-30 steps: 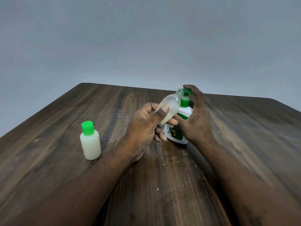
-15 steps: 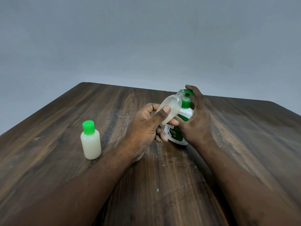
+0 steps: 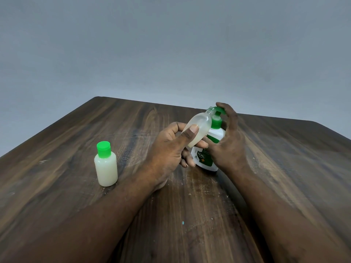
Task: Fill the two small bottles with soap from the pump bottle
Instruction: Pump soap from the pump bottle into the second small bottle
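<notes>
One small bottle (image 3: pixel 199 128), mouth up-right.

A dark wooden table (image 3: pixel 284 168) with scuffed, pale-flecked grain fills the lower view; a tiny teal speck (image 3: pixel 183 222) lies on it, and a plain grey wall (image 3: pixel 171 44) rises behind

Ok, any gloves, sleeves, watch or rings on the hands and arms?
None visible. The left hand and right hand are bare, with no glove, sleeve, watch or ring showing anywhere up to the frame edge.
</notes>
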